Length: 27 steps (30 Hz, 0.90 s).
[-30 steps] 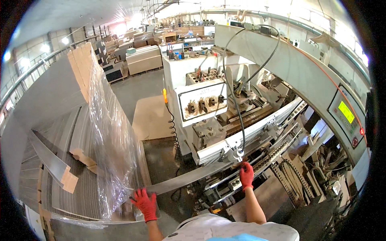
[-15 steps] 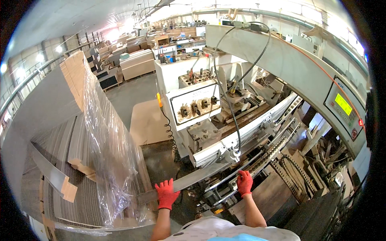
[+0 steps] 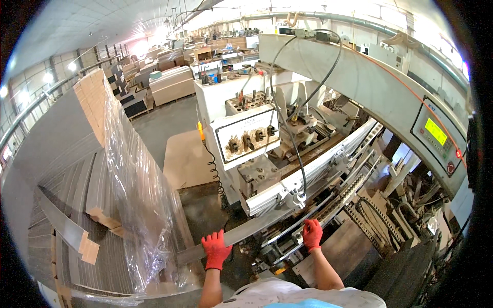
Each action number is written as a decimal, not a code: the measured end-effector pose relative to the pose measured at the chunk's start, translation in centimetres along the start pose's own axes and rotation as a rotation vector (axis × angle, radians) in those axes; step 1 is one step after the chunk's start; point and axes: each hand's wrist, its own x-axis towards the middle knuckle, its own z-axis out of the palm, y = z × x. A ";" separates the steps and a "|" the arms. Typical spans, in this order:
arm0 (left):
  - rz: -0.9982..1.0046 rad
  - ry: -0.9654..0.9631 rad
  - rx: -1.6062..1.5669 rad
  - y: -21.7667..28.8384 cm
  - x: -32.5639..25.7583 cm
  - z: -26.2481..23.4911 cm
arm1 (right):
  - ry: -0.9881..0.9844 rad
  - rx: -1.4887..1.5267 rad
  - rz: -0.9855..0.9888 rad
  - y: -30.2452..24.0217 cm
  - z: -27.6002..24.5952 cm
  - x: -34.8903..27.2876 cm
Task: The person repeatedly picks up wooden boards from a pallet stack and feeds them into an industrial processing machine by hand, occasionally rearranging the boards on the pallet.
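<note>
A long, narrow grey board [image 3: 251, 229] lies slantwise along the front of a white woodworking machine [image 3: 230, 172]. My left hand [image 3: 215, 250], in a red knitted glove, is on the board near its left end, with the fingers bent over it. My right hand [image 3: 311, 235], gloved the same way, is closed beside the machine's metal rails [image 3: 336, 199]. Whatever its curled fingers may hold is hidden. Between the hands, the board passes under a clamp-like fitting [image 3: 295, 200] on the white aluminium fence [image 3: 267, 199].
Left of me stands a tall stack of grey panels [image 3: 77, 169], partly wrapped in clear plastic film [image 3: 136, 190]. A control panel [image 3: 439, 136] with a lit yellow-green screen is on the machine's arm at right. A coiled black cable [image 3: 215, 177] hangs by the machine. Further boards [image 3: 172, 84] are stacked behind.
My left hand's fingers have drawn closer together on the board, and it has shifted slightly right. My right hand stays by the rails. The whole view has tilted a little.
</note>
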 end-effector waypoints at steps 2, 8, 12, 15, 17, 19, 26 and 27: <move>-0.015 -0.011 -0.004 -0.1 0.0 0.2 | -0.011 0.036 0.018 -0.1 -0.1 -0.1; 0.000 -0.016 0.006 0.0 -0.2 -0.2 | 0.006 0.094 -0.043 -0.1 -0.2 0.0; 0.001 -0.016 0.004 -0.2 0.0 -0.1 | -0.024 0.046 0.040 0.0 0.4 0.1; 0.010 -0.006 -0.009 -0.4 0.1 0.0 | 0.017 0.186 0.098 -1.0 1.0 -0.2; 0.019 -0.002 -0.007 -0.5 0.3 0.1 | -0.036 0.423 0.309 -1.2 2.0 -1.2; -0.018 -0.040 -0.055 -0.4 0.4 0.3 | -0.149 0.790 0.527 -1.2 3.1 -3.2; 0.036 0.059 -0.114 -0.9 -0.8 0.8 | -0.726 1.238 0.807 -7.2 2.3 -9.1; -0.013 0.015 -0.125 -0.7 -1.3 0.7 | -0.715 1.244 0.807 -7.3 2.2 -10.0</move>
